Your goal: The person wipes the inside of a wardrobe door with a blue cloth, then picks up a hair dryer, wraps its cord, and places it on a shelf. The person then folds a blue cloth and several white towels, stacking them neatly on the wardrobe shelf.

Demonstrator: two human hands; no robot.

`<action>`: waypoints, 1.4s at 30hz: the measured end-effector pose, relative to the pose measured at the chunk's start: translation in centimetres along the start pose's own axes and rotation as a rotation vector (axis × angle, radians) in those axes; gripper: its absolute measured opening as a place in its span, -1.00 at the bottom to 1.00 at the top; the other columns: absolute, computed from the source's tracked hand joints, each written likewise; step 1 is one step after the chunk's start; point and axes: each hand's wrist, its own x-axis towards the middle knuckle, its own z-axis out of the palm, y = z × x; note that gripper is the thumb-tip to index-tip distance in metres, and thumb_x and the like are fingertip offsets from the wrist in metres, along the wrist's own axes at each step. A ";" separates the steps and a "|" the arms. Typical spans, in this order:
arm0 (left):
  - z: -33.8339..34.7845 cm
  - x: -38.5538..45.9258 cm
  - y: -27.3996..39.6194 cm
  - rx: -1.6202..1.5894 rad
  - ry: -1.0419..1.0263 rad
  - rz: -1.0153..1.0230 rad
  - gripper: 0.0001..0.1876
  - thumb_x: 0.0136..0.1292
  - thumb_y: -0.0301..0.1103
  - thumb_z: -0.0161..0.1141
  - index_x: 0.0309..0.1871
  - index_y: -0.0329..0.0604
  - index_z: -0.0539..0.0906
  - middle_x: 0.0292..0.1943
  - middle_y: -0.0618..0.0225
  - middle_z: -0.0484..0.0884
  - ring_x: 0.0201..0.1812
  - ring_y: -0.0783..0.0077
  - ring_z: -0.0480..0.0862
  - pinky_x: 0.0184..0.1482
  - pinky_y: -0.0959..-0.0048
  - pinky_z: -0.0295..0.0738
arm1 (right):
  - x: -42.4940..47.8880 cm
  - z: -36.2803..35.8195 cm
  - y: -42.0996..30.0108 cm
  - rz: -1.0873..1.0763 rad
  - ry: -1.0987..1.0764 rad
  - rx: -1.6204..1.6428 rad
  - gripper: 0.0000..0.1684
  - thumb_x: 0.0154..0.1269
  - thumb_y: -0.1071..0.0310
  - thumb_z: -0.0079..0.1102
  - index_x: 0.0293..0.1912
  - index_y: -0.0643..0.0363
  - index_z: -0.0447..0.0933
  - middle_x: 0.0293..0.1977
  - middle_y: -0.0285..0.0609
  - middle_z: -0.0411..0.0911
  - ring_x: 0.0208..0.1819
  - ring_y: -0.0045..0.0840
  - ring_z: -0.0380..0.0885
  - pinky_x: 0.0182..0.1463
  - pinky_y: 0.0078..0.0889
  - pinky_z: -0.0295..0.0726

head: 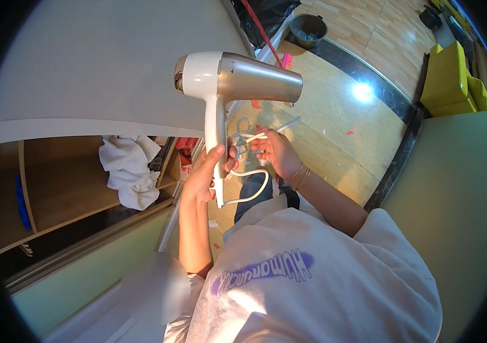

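Observation:
My left hand is closed round the handle of a white and champagne-coloured hair dryer, its nozzle pointing right. From the handle's lower end a white power cord loops over to the right. My right hand grips part of that cord between thumb and fingers, a little right of the handle. Beneath the hands, more loops of pale cord or similar clear items show indistinctly against the floor; I cannot tell which they are.
A grey-white countertop lies at upper left, above a wooden shelf holding a crumpled white cloth. A dark bin, a pink brush and a red pole are at the top. A yellow-green chair stands at right, beside a green panel.

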 end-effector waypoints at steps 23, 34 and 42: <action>-1.9 0.6 0.9 -0.223 0.060 0.142 -0.59 0.16 -0.11 0.08 -0.09 -0.24 0.34 -0.43 0.39 0.37 -0.57 0.67 0.33 -0.33 0.61 0.44 | -1.9 -6.9 -5.5 -0.721 0.153 -0.494 -0.87 0.18 0.33 0.02 -0.28 0.16 0.41 -0.42 -0.35 0.46 -0.56 -0.73 0.31 -0.42 -0.66 0.34; -3.4 -0.9 1.9 -0.315 0.032 0.230 -0.57 0.11 -0.12 0.14 -0.09 -0.24 0.34 -0.44 0.39 0.34 -0.57 0.65 0.31 -0.26 0.52 0.42 | 1.2 -10.7 -6.0 -0.485 0.426 -0.717 -0.65 0.26 0.20 -0.13 -0.54 0.14 0.48 -0.73 -0.38 0.28 -0.55 -0.72 0.25 -0.47 -0.62 0.22; -3.2 -1.7 3.1 -0.136 0.111 0.248 -0.51 0.08 -0.10 0.17 -0.07 -0.28 0.34 -0.42 0.36 0.37 -0.57 0.62 0.32 -0.28 0.54 0.42 | 2.8 -8.2 -3.4 -0.773 0.080 -1.471 -0.74 0.15 0.19 -0.06 -0.50 0.05 0.53 -0.60 -0.23 0.51 -0.44 -0.32 0.41 -0.32 -0.27 0.38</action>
